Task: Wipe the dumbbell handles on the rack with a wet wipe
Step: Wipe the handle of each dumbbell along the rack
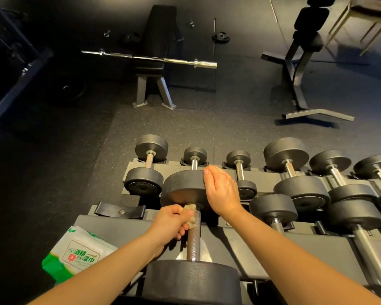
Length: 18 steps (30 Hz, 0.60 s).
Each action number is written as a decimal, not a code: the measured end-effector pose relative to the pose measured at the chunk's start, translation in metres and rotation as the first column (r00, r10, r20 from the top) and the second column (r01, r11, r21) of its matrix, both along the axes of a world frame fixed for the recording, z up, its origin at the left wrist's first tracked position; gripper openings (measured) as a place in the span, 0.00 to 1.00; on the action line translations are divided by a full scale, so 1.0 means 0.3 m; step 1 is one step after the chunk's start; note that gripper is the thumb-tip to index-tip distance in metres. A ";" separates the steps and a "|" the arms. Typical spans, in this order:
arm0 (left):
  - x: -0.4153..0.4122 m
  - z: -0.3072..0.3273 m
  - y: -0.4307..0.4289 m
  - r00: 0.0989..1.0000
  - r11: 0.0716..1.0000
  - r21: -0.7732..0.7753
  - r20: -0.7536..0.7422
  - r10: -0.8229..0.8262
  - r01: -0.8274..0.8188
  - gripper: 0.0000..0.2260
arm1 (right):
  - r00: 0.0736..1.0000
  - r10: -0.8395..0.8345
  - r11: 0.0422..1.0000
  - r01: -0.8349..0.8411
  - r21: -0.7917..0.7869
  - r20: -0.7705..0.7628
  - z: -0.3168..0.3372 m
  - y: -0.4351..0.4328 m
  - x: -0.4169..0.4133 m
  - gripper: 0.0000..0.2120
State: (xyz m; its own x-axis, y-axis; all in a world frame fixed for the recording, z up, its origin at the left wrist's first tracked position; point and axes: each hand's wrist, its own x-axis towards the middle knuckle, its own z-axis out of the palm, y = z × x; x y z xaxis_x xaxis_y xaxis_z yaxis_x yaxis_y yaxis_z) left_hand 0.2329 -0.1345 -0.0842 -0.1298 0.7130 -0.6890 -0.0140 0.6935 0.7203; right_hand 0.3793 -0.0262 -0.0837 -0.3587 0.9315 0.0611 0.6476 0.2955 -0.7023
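A large black dumbbell lies on the near tier of the rack (246,236), its knurled steel handle (194,238) pointing away from me. My left hand (171,221) grips a crumpled, greyish wet wipe (190,215) and holds it against the far end of that handle. My right hand (221,191) grips the right edge of the dumbbell's far head (183,188). The near head (191,282) sits at the bottom of the view. Several other dumbbells rest on both tiers, to the right and behind.
A green and white pack of wet wipes (77,254) lies on the rack's left end. Beyond the rack, on the dark rubber floor, stand a flat bench (156,51) with a chrome barbell (150,58) across it and another bench frame (299,69) at the right.
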 end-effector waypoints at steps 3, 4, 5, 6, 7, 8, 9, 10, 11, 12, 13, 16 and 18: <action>-0.038 0.039 -0.035 0.938 0.940 -0.023 -0.058 -0.341 0.340 0.10 | 1.000 -0.009 1.000 0.009 0.005 0.008 -0.002 -0.001 -0.006 0.12; -0.043 0.058 -0.035 0.883 0.892 -0.031 -0.130 -0.450 0.450 0.11 | 1.000 -0.010 1.000 0.010 0.002 0.010 -0.004 -0.001 -0.007 0.12; -0.039 0.072 -0.028 0.823 0.850 -0.014 -0.244 -0.513 0.526 0.12 | 1.000 -0.009 1.000 0.009 -0.001 0.009 -0.003 -0.001 -0.006 0.12; -0.029 0.084 -0.017 0.769 0.823 0.046 -0.388 -0.508 0.566 0.12 | 1.000 -0.006 1.000 0.006 -0.003 0.002 -0.002 -0.001 -0.004 0.12; -0.015 0.095 -0.003 0.719 0.790 0.139 -0.529 -0.450 0.597 0.11 | 1.000 -0.003 1.000 0.003 -0.006 -0.009 0.001 0.001 -0.002 0.12; -0.003 0.102 0.013 0.641 0.720 0.215 -0.661 -0.390 0.660 0.07 | 1.000 0.002 1.000 -0.003 -0.014 -0.022 0.003 0.004 0.000 0.12; 0.003 0.097 0.032 0.523 0.608 0.242 -0.782 -0.340 0.757 0.05 | 0.999 0.008 1.000 -0.009 -0.030 -0.037 0.005 0.005 0.001 0.12; 0.008 0.078 0.050 0.398 0.490 0.212 -0.862 -0.313 0.845 0.06 | 0.999 0.012 0.999 -0.014 -0.046 -0.049 0.005 0.007 0.002 0.13; 0.014 0.052 0.064 0.267 0.393 0.135 -0.914 -0.306 0.910 0.07 | 0.998 0.014 0.998 -0.017 -0.056 -0.058 0.004 0.009 0.003 0.13; 0.018 0.030 0.073 0.155 0.348 0.040 -0.938 -0.310 0.936 0.09 | 0.998 0.012 0.998 -0.016 -0.061 -0.061 0.003 0.009 0.004 0.14; 0.019 0.017 0.079 0.084 0.340 -0.030 -0.945 -0.315 0.940 0.09 | 0.998 0.010 0.998 -0.014 -0.060 -0.063 0.002 0.009 0.004 0.14; -0.013 0.037 0.078 0.192 0.321 0.058 -0.895 -0.403 0.945 0.11 | 0.998 0.006 0.998 -0.010 -0.062 -0.066 -0.002 0.009 0.004 0.16; -0.043 0.067 0.058 0.280 0.276 0.150 -0.803 -0.526 0.949 0.12 | 0.998 0.005 0.998 -0.009 -0.059 -0.056 -0.001 0.009 0.003 0.16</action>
State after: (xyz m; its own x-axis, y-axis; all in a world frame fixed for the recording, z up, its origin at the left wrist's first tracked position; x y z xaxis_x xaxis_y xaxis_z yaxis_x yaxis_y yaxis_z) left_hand 0.2199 -0.1172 -0.0640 0.5426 0.8191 -0.1863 0.7570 -0.3807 0.5310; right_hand 0.3802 -0.0237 -0.0842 -0.3629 0.9315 0.0257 0.6049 0.2565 -0.7539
